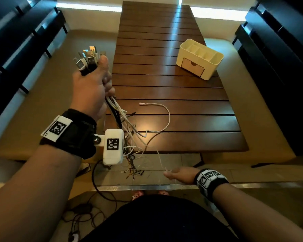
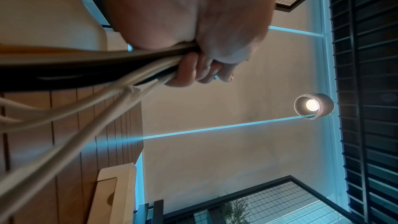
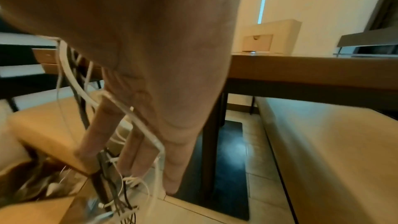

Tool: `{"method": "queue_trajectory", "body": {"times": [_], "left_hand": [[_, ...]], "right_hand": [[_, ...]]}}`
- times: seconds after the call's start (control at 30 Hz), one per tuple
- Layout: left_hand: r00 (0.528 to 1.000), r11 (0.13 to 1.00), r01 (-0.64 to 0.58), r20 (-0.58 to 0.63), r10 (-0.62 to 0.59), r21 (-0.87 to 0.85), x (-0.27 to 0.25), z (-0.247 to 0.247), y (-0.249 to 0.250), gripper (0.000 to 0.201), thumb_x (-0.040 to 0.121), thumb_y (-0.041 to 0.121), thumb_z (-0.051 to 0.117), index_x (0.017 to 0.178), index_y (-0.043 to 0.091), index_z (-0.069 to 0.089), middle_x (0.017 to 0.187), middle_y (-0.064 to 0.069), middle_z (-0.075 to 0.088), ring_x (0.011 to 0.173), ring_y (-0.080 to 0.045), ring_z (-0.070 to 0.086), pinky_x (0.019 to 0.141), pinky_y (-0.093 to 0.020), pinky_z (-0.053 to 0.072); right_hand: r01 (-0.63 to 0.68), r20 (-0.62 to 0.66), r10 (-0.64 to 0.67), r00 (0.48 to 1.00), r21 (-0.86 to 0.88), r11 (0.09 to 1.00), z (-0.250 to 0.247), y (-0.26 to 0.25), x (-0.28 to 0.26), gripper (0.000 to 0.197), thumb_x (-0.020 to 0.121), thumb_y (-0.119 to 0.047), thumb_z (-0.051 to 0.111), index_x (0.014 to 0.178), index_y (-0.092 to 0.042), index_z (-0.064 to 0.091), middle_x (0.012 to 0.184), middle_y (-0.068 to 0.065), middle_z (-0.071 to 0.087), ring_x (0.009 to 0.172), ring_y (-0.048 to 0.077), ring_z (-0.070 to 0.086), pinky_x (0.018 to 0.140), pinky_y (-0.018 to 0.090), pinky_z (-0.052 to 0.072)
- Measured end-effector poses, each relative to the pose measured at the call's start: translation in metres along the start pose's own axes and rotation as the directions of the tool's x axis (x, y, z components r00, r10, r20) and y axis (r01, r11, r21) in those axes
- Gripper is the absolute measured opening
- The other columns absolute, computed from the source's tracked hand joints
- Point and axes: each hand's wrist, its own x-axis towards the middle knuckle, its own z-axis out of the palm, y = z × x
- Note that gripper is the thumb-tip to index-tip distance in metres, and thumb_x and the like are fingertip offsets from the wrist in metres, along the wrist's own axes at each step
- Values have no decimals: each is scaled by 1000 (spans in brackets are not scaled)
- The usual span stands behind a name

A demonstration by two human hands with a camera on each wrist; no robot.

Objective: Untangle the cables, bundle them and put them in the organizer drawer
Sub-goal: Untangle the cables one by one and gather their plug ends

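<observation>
The left hand (image 1: 91, 88) is gripping the cables (image 1: 128, 130) just below their USB plugs (image 1: 87, 58), fingers and thumb curled tight round the bunch, plugs standing up at 12 o'clock of the fist. The strands are hanging down past the near table (image 1: 164, 84) edge toward 6 o'clock. The right hand (image 1: 179, 173) is reaching among the loose ends, fingers (image 3: 96, 130) straight and spread, 1 thin white strand lying across them; no pinch is showing. 1 white cable (image 1: 164, 109) is lying alone on the slats. The organizer (image 1: 199, 59) is standing well apart at 1 o'clock, its drawer (image 1: 192, 67) closed.

Judgement: the step in hand is combing out the tails. It is best done by keeping the plug end clamped and drawing spread fingers downward strand by strand, easing at snags rather than pulling.

The right wrist view is showing the knotted lower ends and the strand across the fingers, blurred in the head view. The left wrist view is showing the curled fingers (image 2: 193, 69) clamping dark and white strands together.
</observation>
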Motion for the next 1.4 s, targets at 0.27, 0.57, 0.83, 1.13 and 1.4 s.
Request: {"method": "queue_trajectory", "body": {"times": [0.27, 0.57, 0.83, 1.13, 1.4], "left_hand": [[1000, 1000, -9, 28, 9, 23, -5, -3, -2, 21, 96, 34, 63, 88, 19, 51, 63, 7, 43, 51, -6, 36, 48, -20, 32], [999, 999, -28, -28, 29, 31, -5, -6, -1, 22, 97, 33, 62, 84, 21, 50, 62, 8, 40, 51, -6, 35, 48, -19, 31], [999, 995, -45, 19, 43, 93, -4, 0, -8, 22, 96, 36, 64, 85, 22, 51, 65, 7, 40, 53, -6, 35, 49, -21, 31], [999, 994, -52, -7, 53, 95, -5, -3, -9, 23, 93, 37, 66, 92, 20, 50, 64, 8, 41, 52, -6, 35, 47, -20, 35], [997, 986, -59, -40, 66, 157, -1, -12, -12, 18, 94, 34, 66, 88, 23, 52, 65, 7, 40, 53, -7, 34, 47, -22, 32]], "right_hand": [[-24, -47, 105, 993, 810, 586, -9, 57, 13, 74, 82, -67, 60, 139, -20, 53, 143, 7, 54, 124, 31, 55, 86, 50, 49], [36, -325, 247, 913, 666, 745, 11, 117, 36, 36, 98, -10, 58, 133, -19, 54, 122, 11, 62, 111, 35, 64, 89, 42, 56], [186, -465, 126, 876, 569, 801, 1, 99, 33, 12, 97, -21, 61, 102, -21, 72, 106, 3, 73, 93, 12, 65, 84, 29, 50], [116, -387, 326, 862, 779, 616, -2, 117, 43, 14, 92, -11, 64, 80, -4, 69, 74, 9, 66, 70, 17, 60, 72, 32, 50], [3, -330, 417, 847, 788, 616, -9, 148, 47, 17, 95, -5, 58, 81, -2, 66, 68, 8, 61, 63, 21, 57, 59, 28, 49]]}}
